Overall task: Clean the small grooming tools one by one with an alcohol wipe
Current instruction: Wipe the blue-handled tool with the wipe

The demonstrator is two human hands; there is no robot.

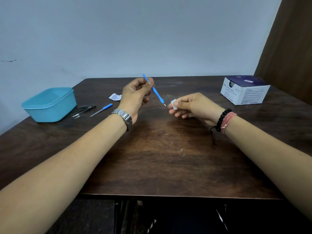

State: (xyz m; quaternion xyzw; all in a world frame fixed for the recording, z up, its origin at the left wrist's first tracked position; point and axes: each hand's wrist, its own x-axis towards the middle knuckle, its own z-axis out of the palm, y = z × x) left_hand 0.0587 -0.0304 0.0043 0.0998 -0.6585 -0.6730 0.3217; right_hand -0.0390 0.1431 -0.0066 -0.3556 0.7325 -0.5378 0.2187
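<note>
Pinching one blue stick tool [154, 89] between thumb and curled fingers, the left hand [135, 97] holds it tilted above the table [160, 157], metal tip pointing down-right, just short of one white wipe [173, 104] pinched in the right hand [192, 106]. Far left: one teal tub [49, 104], then one clipper [85, 107], one tweezers [81, 113], one blue-handled file [101, 110], one torn wrapper [115, 96]. Far right: one swab box [244, 90].

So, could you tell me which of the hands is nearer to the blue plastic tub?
Left. The left hand is closer to the blue plastic tub; the right hand is further right, beyond it.
</note>
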